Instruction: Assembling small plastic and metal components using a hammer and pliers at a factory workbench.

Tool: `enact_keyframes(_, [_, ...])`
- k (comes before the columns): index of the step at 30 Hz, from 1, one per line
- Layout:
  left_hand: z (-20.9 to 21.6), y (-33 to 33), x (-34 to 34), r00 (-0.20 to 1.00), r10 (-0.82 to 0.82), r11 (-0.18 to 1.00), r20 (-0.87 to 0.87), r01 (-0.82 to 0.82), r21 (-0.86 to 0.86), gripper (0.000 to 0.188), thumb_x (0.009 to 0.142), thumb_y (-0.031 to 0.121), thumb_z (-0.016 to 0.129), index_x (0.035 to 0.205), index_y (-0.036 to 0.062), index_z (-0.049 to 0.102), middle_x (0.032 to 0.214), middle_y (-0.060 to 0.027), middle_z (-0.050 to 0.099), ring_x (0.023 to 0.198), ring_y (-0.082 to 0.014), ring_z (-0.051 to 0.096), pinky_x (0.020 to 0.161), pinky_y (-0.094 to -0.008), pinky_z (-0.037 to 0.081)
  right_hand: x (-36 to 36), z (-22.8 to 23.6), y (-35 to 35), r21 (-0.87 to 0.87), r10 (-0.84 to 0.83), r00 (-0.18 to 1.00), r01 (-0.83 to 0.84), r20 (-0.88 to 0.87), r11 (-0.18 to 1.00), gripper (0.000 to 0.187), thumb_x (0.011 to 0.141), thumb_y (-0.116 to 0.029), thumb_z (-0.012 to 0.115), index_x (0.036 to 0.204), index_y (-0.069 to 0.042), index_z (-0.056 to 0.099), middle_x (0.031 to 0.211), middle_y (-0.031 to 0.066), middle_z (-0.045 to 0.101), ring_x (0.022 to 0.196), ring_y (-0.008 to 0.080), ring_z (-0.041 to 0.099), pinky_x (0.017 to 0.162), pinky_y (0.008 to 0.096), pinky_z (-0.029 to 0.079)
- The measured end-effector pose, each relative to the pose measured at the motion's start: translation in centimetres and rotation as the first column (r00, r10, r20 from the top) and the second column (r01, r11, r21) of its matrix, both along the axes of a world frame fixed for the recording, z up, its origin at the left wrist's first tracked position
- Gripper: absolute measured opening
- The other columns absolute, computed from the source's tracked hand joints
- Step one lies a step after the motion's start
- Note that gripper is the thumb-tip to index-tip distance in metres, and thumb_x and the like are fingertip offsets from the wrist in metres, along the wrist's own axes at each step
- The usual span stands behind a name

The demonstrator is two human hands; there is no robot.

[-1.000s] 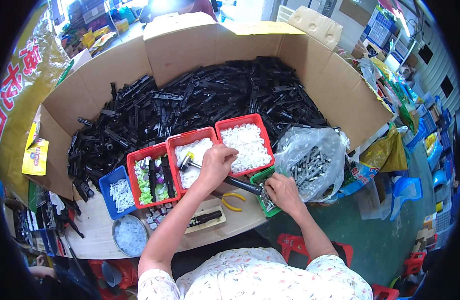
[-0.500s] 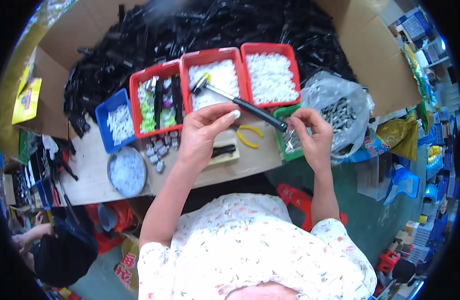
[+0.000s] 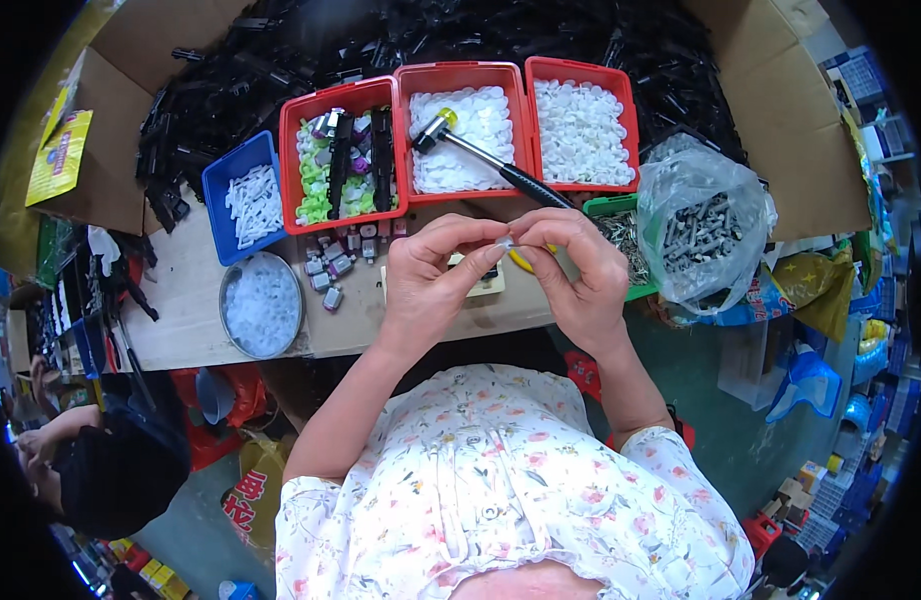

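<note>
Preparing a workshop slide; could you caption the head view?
Left hand and right hand meet at a small white piece, near a hammer lying across a red bin of white parts.

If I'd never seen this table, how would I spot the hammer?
Find the row of three red bins. The middle bin holds white pieces. Lying across it is the hammer, set apart from those pieces by its long black grip, silver shaft and yellow-tipped head.
</note>
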State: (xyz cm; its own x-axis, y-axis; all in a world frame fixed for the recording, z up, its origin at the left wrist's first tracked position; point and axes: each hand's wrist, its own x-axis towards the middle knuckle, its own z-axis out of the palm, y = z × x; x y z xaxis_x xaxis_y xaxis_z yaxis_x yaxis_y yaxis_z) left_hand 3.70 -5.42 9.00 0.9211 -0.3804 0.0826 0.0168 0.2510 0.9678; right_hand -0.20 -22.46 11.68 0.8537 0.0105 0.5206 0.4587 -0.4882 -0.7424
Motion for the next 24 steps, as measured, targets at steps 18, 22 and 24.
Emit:
enact_keyframes(18, [-0.5, 1.4, -0.1, 0.961, -0.034, 0.999, -0.274, 0.026, -0.033, 0.019, 0.091, 0.004, 0.07, 0.109, -0.0006, 0.073, 0.095, -0.003, 0.072, 0.083, -0.0049, 0.063, 0.072, -0.0197, 0.051, 0.8, -0.5, 0.4, -0.042, 0.089, 0.988, -0.095, -0.129, 0.995, 0.008, 0.084, 0.007, 0.066, 0.09, 0.004, 0.062, 0.091, 0.0129, 0.067, 0.084, 0.0226, 0.067, 0.074, 0.0312, 0.053])
enact_keyframes(22, [-0.5, 1.7, -0.2, 0.968, -0.023, 1.0, -0.251, 0.018, -0.022, 0.019, 0.09, 0.003, 0.07, 0.109, -0.0007, 0.073, 0.095, -0.0033, 0.072, 0.083, -0.0051, 0.063, 0.072, -0.0197, 0.051, 0.8, -0.5, 0.8, -0.035, 0.08, 0.989, -0.085, -0.125, 0.996, 0.009, 0.084, 0.008, 0.066, 0.091, 0.004, 0.063, 0.09, 0.013, 0.067, 0.084, 0.0234, 0.067, 0.074, 0.0316, 0.053])
enact_keyframes(24, [-0.7, 1.8, -0.1, 0.975, -0.021, 1.0, -0.222, 0.018, -0.015, 0.019, 0.09, 0.003, 0.07, 0.109, -0.0009, 0.073, 0.096, -0.0035, 0.072, 0.083, -0.0053, 0.063, 0.072, -0.0196, 0.051, 0.8, -0.4, 1.0, -0.05, 0.079, 0.991, -0.085, -0.112, 0.995, 0.009, 0.083, 0.008, 0.066, 0.091, 0.004, 0.063, 0.09, 0.013, 0.067, 0.083, 0.0239, 0.068, 0.074, 0.0317, 0.053])
